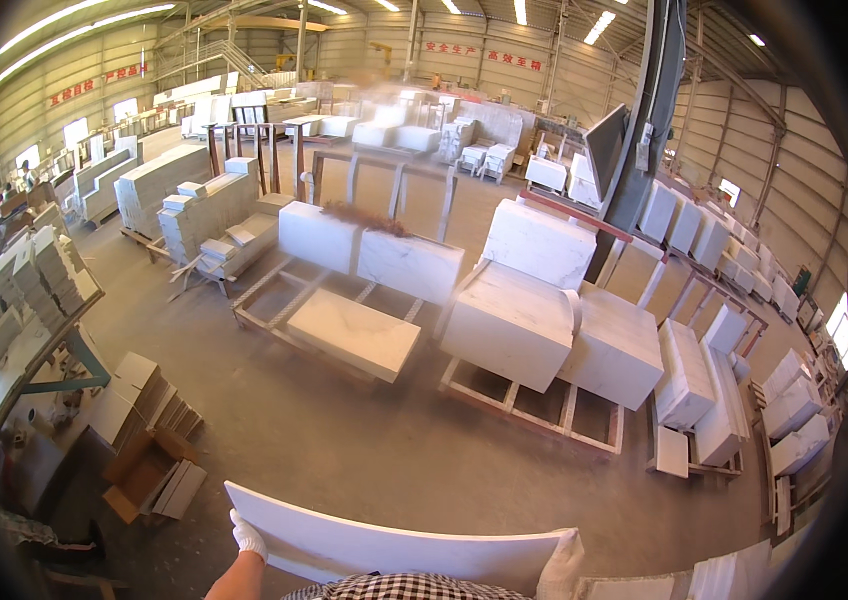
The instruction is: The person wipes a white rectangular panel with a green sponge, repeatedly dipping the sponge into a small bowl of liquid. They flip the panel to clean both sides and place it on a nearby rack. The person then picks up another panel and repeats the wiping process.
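A long white stone slab (399, 545) with faint grey marbling spans the space in front of my body, its upper edge sloping slightly down to the right. At its left end my left hand (248, 536), in a white glove, is closed around the edge. My right hand (560, 568), gloved in white too, grips the opposite end near the corner. Most of the fingers of both hands are hidden behind or under the slab. My checked clothing shows just behind its lower edge.
Ahead is a metal rack holding a flat white slab (356, 332). Right of it, a large stack of white slabs (509, 325) rests on a red-brown frame. An open cardboard box (149, 470) sits on the floor at left. A steel column (636, 170) rises at right.
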Demonstrator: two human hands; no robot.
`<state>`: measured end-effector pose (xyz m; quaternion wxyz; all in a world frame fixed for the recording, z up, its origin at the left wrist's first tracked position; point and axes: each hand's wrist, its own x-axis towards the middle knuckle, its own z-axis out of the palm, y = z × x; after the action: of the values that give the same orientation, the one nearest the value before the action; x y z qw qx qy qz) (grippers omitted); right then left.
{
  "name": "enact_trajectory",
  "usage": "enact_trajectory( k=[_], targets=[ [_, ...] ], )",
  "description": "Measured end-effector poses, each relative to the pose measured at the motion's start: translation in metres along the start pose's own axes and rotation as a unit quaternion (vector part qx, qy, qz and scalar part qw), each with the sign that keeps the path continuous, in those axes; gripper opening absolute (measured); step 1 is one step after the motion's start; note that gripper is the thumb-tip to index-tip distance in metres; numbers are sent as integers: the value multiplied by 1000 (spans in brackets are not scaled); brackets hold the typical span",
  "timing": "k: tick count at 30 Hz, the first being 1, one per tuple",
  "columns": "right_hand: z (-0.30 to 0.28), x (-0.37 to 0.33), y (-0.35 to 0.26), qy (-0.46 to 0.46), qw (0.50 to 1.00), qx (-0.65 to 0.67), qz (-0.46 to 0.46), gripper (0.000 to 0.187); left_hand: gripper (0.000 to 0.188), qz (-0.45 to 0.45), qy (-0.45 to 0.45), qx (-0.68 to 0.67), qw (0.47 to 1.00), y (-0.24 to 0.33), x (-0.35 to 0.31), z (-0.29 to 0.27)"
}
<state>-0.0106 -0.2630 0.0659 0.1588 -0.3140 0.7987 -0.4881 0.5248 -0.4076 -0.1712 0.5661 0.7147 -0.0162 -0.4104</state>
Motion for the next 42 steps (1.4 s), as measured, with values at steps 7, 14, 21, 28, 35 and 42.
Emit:
enact_trajectory(
  k=[7, 14, 21, 28, 35, 42],
  targets=[
    [69, 86, -20, -118, 980, 102, -120, 47, 83, 42, 31, -73, 996, -5, 31, -3],
    [145, 169, -86, -260, 947, 116, -151, 44, 76, 124, 31, -208, 970, 23, 50, 9],
    [273, 209, -154, -389, 895, 143, -163, 49, 65, 143, 146, -304, 930, 47, 44, -24],
    [420, 209, -222, -454, 856, 153, -194, 50, 64, 158, 308, -329, 878, 73, 129, -19],
    [554, 209, -308, -446, 866, 100, -202, 38, 74, 98, 295, -264, 913, 147, 208, 4],
    [661, 216, -357, -500, 845, 107, -159, 38, 54, 60, 340, -104, 933, 161, 284, 9]
  ],
)
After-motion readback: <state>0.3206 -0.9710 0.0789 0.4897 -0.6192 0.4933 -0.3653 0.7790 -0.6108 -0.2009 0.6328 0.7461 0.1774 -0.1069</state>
